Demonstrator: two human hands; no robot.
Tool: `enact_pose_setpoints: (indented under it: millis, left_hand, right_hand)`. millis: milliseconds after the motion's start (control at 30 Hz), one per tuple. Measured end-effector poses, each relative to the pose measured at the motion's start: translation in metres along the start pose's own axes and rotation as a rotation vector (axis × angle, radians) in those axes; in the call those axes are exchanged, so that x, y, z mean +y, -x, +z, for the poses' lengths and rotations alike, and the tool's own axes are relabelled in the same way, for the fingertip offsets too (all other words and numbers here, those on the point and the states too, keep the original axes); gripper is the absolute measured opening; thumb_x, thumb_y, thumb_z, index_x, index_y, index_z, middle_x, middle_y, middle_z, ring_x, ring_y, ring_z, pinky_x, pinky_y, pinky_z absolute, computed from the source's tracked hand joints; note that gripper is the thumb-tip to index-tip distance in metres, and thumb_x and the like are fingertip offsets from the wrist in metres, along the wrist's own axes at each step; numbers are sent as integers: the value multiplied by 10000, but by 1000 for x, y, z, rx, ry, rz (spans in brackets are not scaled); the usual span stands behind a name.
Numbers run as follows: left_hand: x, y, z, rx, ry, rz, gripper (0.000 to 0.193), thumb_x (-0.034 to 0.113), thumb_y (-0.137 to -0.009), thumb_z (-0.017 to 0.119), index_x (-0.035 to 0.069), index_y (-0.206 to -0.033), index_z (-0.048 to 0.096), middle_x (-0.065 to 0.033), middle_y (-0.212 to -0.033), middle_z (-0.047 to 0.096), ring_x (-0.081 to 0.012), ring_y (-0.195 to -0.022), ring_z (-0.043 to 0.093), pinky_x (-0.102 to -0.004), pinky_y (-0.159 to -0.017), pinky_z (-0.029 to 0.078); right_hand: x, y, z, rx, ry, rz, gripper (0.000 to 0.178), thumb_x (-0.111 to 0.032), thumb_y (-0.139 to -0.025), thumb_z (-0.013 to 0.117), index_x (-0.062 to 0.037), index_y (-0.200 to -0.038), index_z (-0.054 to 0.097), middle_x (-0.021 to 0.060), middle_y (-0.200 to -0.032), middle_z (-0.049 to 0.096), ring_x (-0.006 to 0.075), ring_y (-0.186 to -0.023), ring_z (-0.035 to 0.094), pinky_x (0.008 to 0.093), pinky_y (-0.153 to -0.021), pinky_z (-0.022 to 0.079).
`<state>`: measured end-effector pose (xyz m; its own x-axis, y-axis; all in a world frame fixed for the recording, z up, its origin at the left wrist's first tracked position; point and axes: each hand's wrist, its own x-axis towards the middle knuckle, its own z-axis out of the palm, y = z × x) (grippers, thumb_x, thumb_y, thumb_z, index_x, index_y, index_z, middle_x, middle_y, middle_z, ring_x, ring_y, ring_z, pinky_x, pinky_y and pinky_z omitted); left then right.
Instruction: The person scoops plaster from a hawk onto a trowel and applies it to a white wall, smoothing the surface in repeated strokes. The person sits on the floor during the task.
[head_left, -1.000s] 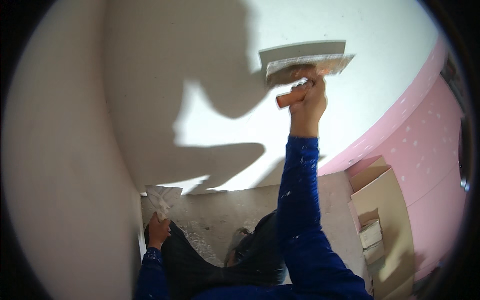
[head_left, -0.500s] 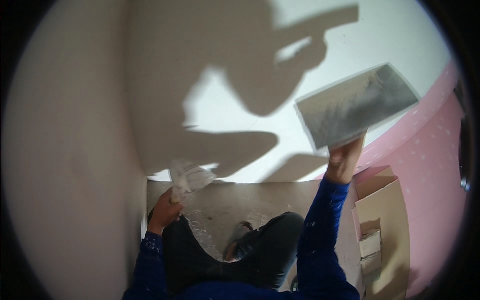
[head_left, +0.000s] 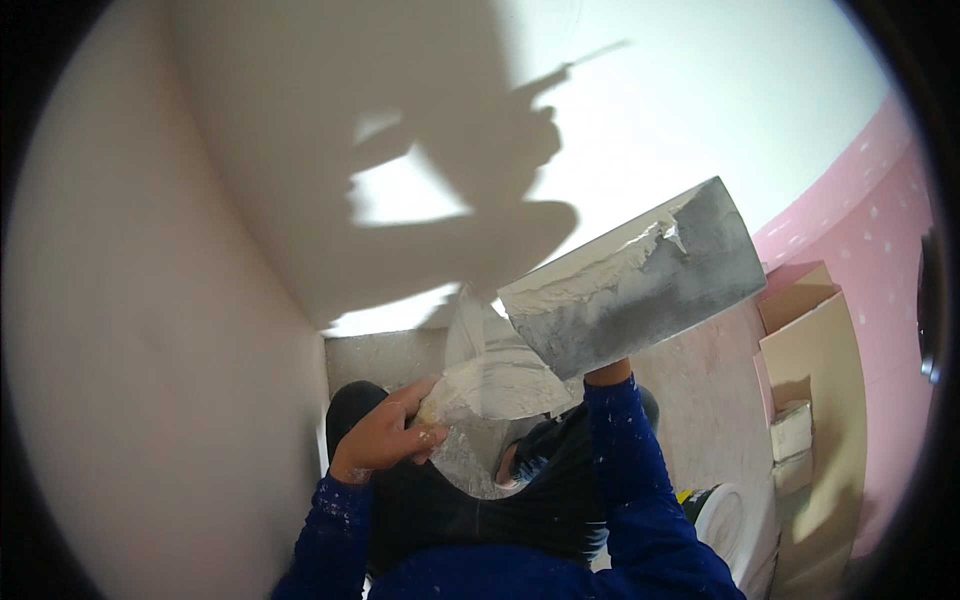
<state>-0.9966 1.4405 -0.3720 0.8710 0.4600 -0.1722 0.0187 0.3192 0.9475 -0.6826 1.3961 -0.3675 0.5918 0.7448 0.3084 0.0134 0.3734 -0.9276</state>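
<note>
My right hand [head_left: 607,374], mostly hidden below the plate, holds up a rectangular grey metal plaster hawk [head_left: 690,270]. A ridge of off-white plaster [head_left: 600,268] runs along the hawk's far side. My left hand [head_left: 390,435] is closed round the handle of a wide putty knife [head_left: 515,375], its blade smeared with plaster and blurred by motion. The blade lies just left of the hawk's near left corner; whether they touch I cannot tell. Ahead rises a white wall [head_left: 690,110], crossed by shadows of my arms and tools.
A bare wall [head_left: 130,330] stands close on my left. To the right are a pink wall [head_left: 890,300] with white spots and a cardboard piece [head_left: 825,380] with small blocks [head_left: 792,432] against it. A white-rimmed bucket [head_left: 722,520] sits by my right elbow, on the dusty floor.
The hawk has come lower, nearer and to the left, its plaster now plainer to see. My left hand has moved right, bringing the putty knife up beside the hawk. The bucket has come into view.
</note>
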Motion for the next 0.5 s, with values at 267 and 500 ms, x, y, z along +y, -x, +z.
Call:
enact_pose_setpoints:
  millis: [267, 500]
  left_hand:
    - [12, 4, -6, 24, -137, -63, 568, 266, -924, 689, -21, -1378, 504, -15, -779, 587, -87, -570, 523, -243, -526, 444]
    - [34, 19, -20, 14, -215, -55, 610, 320, -940, 660, 4, -1427, 474, -19, -773, 600, -85, -540, 521, -236, -509, 440]
  right_hand:
    - [12, 8, 3, -138, 29, 116, 505, -429, -1017, 552, -71, -1371, 519, 114, -1309, 592, 248, -1182, 593, 406, -985, 538]
    - [34, 29, 23, -362, 80, 316, 511, -436, -1016, 546, -75, -1376, 514, 113, -1318, 588, 254, -1187, 591, 413, -989, 535]
